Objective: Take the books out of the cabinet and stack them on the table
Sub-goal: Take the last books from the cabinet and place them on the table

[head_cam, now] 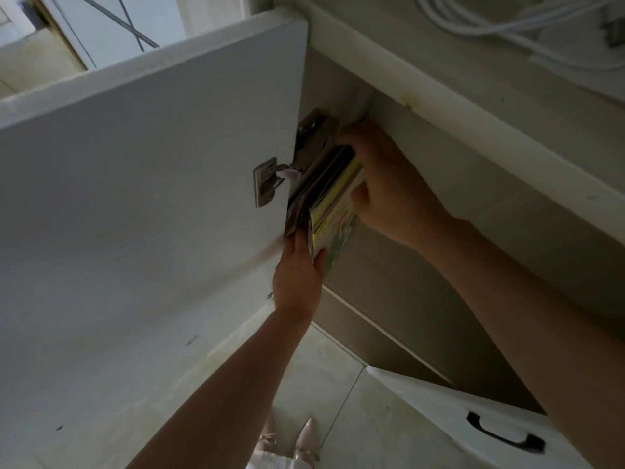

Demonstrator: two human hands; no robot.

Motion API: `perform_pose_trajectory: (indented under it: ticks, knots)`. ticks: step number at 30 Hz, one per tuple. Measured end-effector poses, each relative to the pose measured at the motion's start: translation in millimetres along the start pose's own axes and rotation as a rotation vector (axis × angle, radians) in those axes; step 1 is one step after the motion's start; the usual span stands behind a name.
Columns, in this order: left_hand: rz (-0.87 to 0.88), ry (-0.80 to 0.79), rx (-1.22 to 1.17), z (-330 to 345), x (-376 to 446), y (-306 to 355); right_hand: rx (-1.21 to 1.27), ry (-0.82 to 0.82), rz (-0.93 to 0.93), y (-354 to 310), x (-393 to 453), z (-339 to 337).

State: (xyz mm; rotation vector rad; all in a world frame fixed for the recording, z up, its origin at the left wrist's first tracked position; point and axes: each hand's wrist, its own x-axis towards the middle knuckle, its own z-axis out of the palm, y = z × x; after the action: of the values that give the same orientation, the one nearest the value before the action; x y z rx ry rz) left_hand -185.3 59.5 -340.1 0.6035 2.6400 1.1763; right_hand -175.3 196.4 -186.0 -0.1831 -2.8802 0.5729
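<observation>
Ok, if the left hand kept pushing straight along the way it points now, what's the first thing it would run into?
The left hand already grips the books at their lower end, so they block it at once. Beyond them, probably the door hinge, though depth is unclear.

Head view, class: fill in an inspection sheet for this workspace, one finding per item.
Surface: table top edge above the cabinet; no books on the visible part.
Job's things: books at the cabinet opening.
Clutter: nothing seen.
Grippers: left hand grips the books from below; right hand holds their upper side.
Cables: white cables on the table top.
Surroundings: open door, hinge, black handle, tiled floor.
</observation>
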Motion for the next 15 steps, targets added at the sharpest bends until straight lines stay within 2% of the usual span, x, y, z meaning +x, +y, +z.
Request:
perform_pose_trajectory:
  ticks: [2, 5, 8, 11, 15]
  knots:
    - [0.064, -0.011, 0.043, -0.5, -0.7, -2.7, -0.255, -0.184, -0.132, 11.4, 3.7, -1.4]
    - [0.106, -0.018, 0.082, 1.4, -2.6, -2.6, -0.477, -0.356, -0.134, 20.1, 12.4, 1.0]
    - [0.136, -0.01, 0.121, 3.2, -5.0, -1.0, -0.525, -0.365, -0.18, 21.2, 20.2, 4.3]
    - [0.196, 0.06, 0.171, 3.9, -8.0, -2.5, -0.57, -0.336, -0.229, 26.2, 25.6, 6.2]
    - [0.299, 0.169, 0.194, 2.0, -20.1, -8.6, -0.586, -0.337, -0.207, 44.0, 13.4, 16.6]
